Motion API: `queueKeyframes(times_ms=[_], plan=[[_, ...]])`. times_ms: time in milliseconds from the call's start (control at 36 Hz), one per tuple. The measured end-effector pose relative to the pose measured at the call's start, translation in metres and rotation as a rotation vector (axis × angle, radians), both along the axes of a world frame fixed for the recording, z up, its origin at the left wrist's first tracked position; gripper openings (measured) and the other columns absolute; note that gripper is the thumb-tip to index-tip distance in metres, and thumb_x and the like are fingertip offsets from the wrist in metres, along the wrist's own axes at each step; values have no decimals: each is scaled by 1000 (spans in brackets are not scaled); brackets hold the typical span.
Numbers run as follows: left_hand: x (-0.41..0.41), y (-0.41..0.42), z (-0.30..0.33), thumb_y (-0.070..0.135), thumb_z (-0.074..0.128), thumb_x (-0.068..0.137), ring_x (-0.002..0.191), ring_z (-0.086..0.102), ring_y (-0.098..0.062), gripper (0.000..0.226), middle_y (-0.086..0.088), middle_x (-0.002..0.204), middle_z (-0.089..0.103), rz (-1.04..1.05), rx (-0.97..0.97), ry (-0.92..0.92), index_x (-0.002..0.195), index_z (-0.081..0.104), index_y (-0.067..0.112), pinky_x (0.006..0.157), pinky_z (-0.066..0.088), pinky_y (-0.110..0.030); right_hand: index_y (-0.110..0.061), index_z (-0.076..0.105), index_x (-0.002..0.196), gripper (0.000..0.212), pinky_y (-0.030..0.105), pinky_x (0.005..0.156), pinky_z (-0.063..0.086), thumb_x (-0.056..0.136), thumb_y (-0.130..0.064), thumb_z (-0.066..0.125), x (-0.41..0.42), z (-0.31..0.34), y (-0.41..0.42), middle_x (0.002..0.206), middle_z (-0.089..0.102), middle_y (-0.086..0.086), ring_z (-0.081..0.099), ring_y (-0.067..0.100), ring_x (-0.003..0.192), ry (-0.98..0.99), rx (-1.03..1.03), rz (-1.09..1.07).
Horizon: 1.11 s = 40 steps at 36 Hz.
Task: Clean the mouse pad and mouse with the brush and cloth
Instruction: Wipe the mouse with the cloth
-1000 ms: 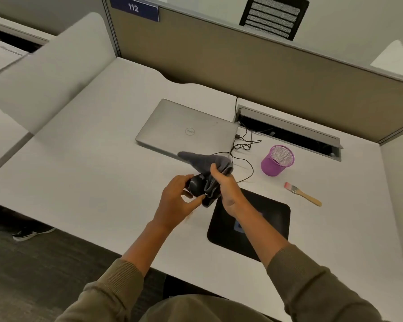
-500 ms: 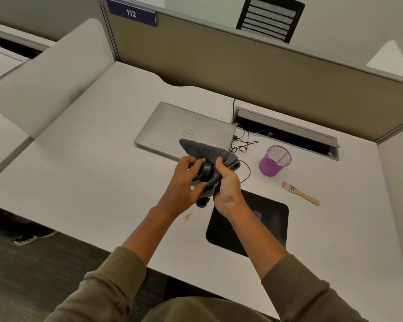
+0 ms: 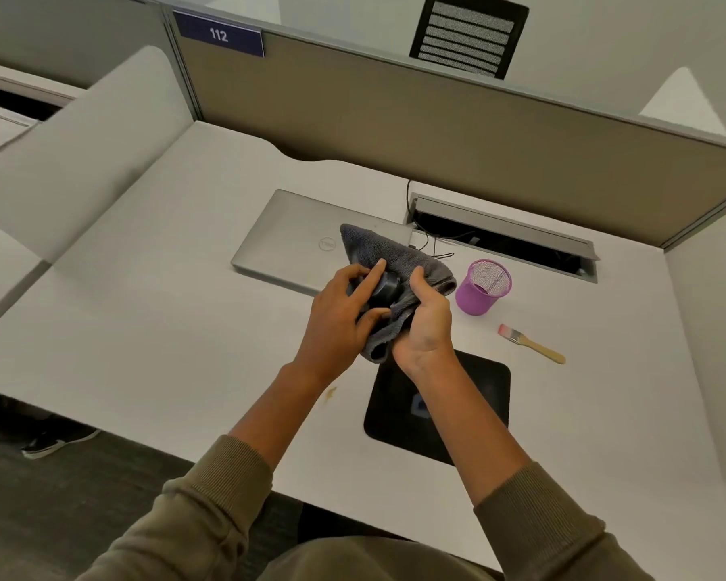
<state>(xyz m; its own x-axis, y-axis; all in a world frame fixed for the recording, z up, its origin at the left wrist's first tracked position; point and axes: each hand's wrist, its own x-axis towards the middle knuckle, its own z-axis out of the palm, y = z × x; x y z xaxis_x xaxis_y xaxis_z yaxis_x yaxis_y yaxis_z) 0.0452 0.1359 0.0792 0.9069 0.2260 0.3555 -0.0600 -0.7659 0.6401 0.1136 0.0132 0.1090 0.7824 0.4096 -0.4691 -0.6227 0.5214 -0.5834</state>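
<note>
both hands (image 3: pixel 388 314) press nubby grey cloth (image 3: pixel 399 262) round glossy black mouse (image 3: pixel 384 289).

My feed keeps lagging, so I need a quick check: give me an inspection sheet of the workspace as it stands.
Surface: white desk, small brownish stain near the front edge.
Job's things: mouse held above the desk, wrapped in grey cloth; black mouse pad bare on desk; brush lying unused, right of the pad.
Clutter: closed laptop; purple mesh cup.
Hands: left hand grips the mouse; right hand holds the cloth against it.
Cables: black cable between laptop and cable tray.
Surroundings: partition, sign 112.
</note>
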Motion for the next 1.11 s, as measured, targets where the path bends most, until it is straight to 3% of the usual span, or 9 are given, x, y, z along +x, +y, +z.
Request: queueKeyframes(times_ms=[250,500,667,750,833,889,1000,1111], plan=[[4,-5,4,40,58,106,130,44,-24,66,-8,143,42,-48,-51,110,166,33,28,113,46,-46,-7,66,136,46,57,115,46,104,-40,59,1,3,-11,131,71,20,68,39,124,-43,-50,-22],[5,-15,9,39,62,105,122,41,-17,70,-9,137,44,-30,-97,106,166,31,25,107,36,-25,-11,61,141,49,55,112,49,103,-42,60,-8,4,-19,134,70,18,68,37,124,-123,-79,-17],[6,-21,13,38,62,105,132,46,-26,74,-15,142,42,7,-201,155,168,25,24,114,46,-35,-10,61,140,42,39,92,61,105,-34,59,-12,5,-25,131,71,16,69,33,122,-216,-109,-47],[7,-23,16,37,62,106,134,46,-25,74,-14,141,42,24,-303,178,168,25,27,114,45,-29,-10,60,141,41,34,88,61,105,-31,60,-14,5,-27,131,71,15,70,32,121,-258,-109,-38],[8,-25,18,36,62,106,127,50,-20,70,-13,137,44,33,-391,183,167,28,29,100,42,-5,-12,61,139,42,35,92,60,103,-32,62,-15,5,-29,131,71,14,69,31,123,-292,-138,-33],[8,-27,20,35,61,106,121,51,-16,67,-12,135,46,34,-442,182,166,31,31,91,41,2,-16,66,135,38,35,95,59,101,-33,64,-15,5,-30,131,72,12,68,29,125,-319,-149,-25],[8,-30,25,36,60,107,120,55,-16,61,-9,132,49,45,-504,188,163,37,31,91,42,2,-30,72,126,34,42,107,53,94,-43,70,-17,11,-31,130,73,6,67,24,126,-390,-195,2],[6,-31,29,41,59,107,119,58,-12,54,-3,129,54,52,-600,215,159,45,33,97,50,-15,-34,70,128,34,47,116,47,96,-46,70,-20,14,-32,133,71,5,63,24,131,-467,-226,50]])
